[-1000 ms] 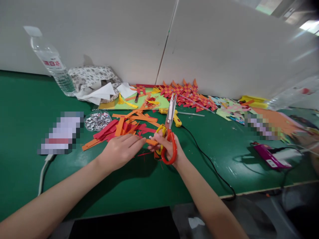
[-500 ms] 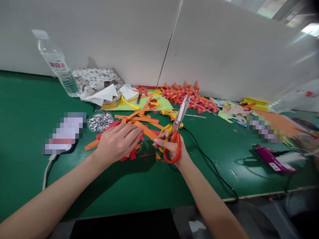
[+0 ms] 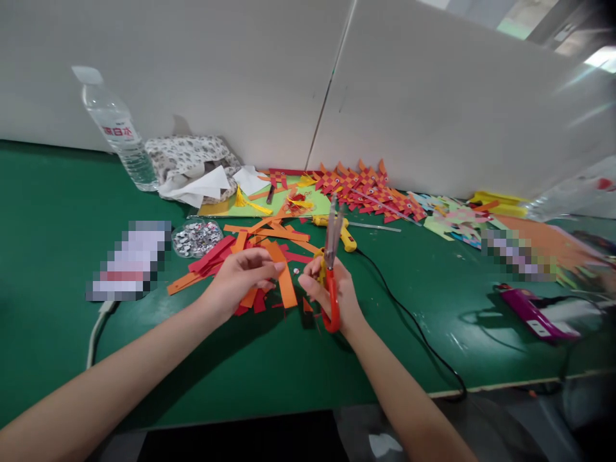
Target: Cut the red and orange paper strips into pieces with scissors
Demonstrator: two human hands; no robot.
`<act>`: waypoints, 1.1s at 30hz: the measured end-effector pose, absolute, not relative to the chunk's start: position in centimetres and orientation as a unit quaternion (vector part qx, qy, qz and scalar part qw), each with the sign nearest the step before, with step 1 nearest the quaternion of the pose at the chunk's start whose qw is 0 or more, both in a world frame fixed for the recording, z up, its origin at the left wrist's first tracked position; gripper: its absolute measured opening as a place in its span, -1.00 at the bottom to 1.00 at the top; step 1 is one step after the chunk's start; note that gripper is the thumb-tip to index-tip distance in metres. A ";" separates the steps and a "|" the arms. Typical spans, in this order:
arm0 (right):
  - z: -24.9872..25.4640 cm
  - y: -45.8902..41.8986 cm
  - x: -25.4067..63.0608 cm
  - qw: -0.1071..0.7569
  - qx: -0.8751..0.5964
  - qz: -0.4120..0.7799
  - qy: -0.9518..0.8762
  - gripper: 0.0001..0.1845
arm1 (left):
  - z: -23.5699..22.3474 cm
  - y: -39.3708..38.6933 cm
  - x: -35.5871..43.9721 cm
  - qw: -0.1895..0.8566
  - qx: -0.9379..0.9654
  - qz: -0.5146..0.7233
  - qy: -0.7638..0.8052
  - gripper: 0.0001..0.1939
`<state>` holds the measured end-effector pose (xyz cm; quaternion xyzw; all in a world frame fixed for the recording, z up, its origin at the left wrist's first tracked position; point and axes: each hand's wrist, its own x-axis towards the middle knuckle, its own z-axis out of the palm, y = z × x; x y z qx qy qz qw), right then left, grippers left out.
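My left hand [image 3: 245,279] pinches an orange paper strip [image 3: 285,280] by its upper part, and the strip's free end hangs down toward me. Scissors [image 3: 332,250] are held in my right hand [image 3: 342,295], blades pointing up and away; their near handle loop is orange-red, and a yellow part shows behind it. The blades stand apart from the strip and look blurred. Beneath and beyond my left hand lies a pile of loose red and orange paper strips [image 3: 267,232]. Small scraps are scattered on the green table [image 3: 269,378] between my hands.
A yellow glue gun [image 3: 349,240] trails a black cord. Woven red-orange paper fish [image 3: 370,186] line the wall. On the left stand a water bottle [image 3: 120,138], a tub of googly eyes [image 3: 197,239] and a phone [image 3: 132,260]. A purple power strip [image 3: 536,311] lies right.
The orange strip has left my right fingers and swung downward in my left hand. My left hand has turned, showing its thumb. The scissors have tilted more upright in my right hand.
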<state>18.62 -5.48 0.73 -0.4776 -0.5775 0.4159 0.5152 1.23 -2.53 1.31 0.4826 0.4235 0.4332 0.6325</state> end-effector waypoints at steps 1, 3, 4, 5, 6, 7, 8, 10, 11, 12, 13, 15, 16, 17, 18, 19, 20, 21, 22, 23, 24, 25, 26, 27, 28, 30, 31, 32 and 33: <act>0.7 -5.5 18.7 0.506 -0.505 0.367 -0.595 -0.63 | 1.4 -2.4 1.2 0.683 0.422 0.425 0.418 -0.78; 0.7 -5.5 18.7 0.458 -0.560 0.295 -0.624 -0.64 | 1.4 -2.1 1.1 0.735 0.357 0.407 0.408 -0.75; 0.7 -5.4 18.8 0.433 -0.582 0.267 -0.634 -0.64 | 1.4 -2.0 1.0 0.746 0.345 0.400 0.405 -0.75; 0.7 -5.4 18.8 0.410 -0.598 0.241 -0.645 -0.62 | 1.3 -1.9 1.0 0.753 0.339 0.395 0.403 -0.76; 0.7 -5.4 18.9 0.392 -0.608 0.215 -0.656 -0.61 | 1.2 -1.8 0.9 0.758 0.332 0.394 0.400 -0.77; 0.7 -5.3 18.9 0.375 -0.612 0.194 -0.668 -0.59 | 1.1 -1.8 0.8 0.763 0.324 0.395 0.397 -0.78; 0.7 -5.3 19.0 0.361 -0.613 0.178 -0.680 -0.58 | 1.1 -1.7 0.8 0.768 0.314 0.395 0.394 -0.79; 0.7 -5.2 19.1 0.340 -0.609 0.166 -0.697 -0.57 | 0.9 -1.6 0.7 0.779 0.298 0.395 0.385 -0.80; 0.6 -5.2 19.2 0.333 -0.608 0.168 -0.701 -0.57 | 0.9 -1.5 0.7 0.782 0.297 0.395 0.379 -0.80; 0.6 -5.2 19.2 0.328 -0.607 0.173 -0.702 -0.58 | 0.9 -1.5 0.7 0.784 0.299 0.396 0.373 -0.80; 0.6 -5.1 19.3 0.325 -0.608 0.177 -0.703 -0.58 | 1.0 -1.5 0.7 0.782 0.305 0.399 0.369 -0.80; 0.6 -5.1 19.2 0.318 -0.609 0.186 -0.703 -0.58 | 1.0 -1.4 0.7 0.772 0.318 0.415 0.362 -0.80; 0.6 -5.1 19.2 0.315 -0.610 0.189 -0.702 -0.58 | 1.0 -1.4 0.7 0.766 0.324 0.424 0.359 -0.81; 0.6 -5.1 19.1 0.312 -0.612 0.193 -0.701 -0.58 | 1.0 -1.4 0.6 0.760 0.328 0.432 0.358 -0.81; 0.6 -5.1 19.0 0.309 -0.615 0.196 -0.698 -0.58 | 1.0 -1.4 0.6 0.756 0.328 0.439 0.358 -0.81; 0.6 -5.2 18.9 0.306 -0.619 0.199 -0.695 -0.59 | 0.9 -1.3 0.6 0.754 0.327 0.443 0.358 -0.81; 0.6 -5.2 18.8 0.303 -0.624 0.199 -0.692 -0.60 | 0.8 -1.3 0.6 0.754 0.323 0.445 0.359 -0.83; 0.6 -5.3 18.7 0.301 -0.628 0.195 -0.690 -0.60 | 0.8 -1.2 0.6 0.756 0.318 0.446 0.358 -0.84; 0.6 -5.3 18.7 0.299 -0.632 0.187 -0.690 -0.60 | 0.7 -1.2 0.5 0.760 0.314 0.446 0.355 -0.86; 0.7 -5.4 18.6 0.298 -0.633 0.176 -0.692 -0.60 | 0.6 -1.2 0.5 0.764 0.311 0.444 0.351 -0.87; 0.7 -5.4 18.5 0.299 -0.633 0.166 -0.695 -0.60 | 0.6 -1.1 0.5 0.768 0.309 0.441 0.346 -0.88; 0.7 -5.4 18.5 0.301 -0.632 0.158 -0.696 -0.59 | 0.6 -1.1 0.5 0.773 0.308 0.437 0.342 -0.89; 0.7 -5.4 18.4 0.303 -0.632 0.153 -0.697 -0.59 | 0.6 -1.2 0.6 0.777 0.305 0.435 0.338 -0.89; 0.7 -5.5 18.4 0.303 -0.632 0.152 -0.697 -0.59 | 0.6 -1.2 0.6 0.781 0.303 0.433 0.334 -0.90; 0.7 -5.5 18.3 0.302 -0.633 0.153 -0.696 -0.59 | 0.6 -1.3 0.7 0.784 0.300 0.432 0.330 -0.91; 0.7 -5.5 18.2 0.296 -0.639 0.156 -0.693 -0.58 | 0.7 -1.4 0.8 0.787 0.297 0.432 0.325 -0.93; 0.7 -5.5 18.1 0.294 -0.641 0.158 -0.691 -0.58 | 0.7 -1.4 0.8 0.787 0.297 0.431 0.326 -0.93; 0.7 -5.6 18.1 0.293 -0.642 0.160 -0.690 -0.58 | 0.6 -1.5 0.9 0.786 0.297 0.431 0.329 -0.93; 0.7 -5.6 18.1 0.294 -0.642 0.160 -0.690 -0.58 | 0.6 -1.5 1.0 0.785 0.299 0.430 0.331 -0.93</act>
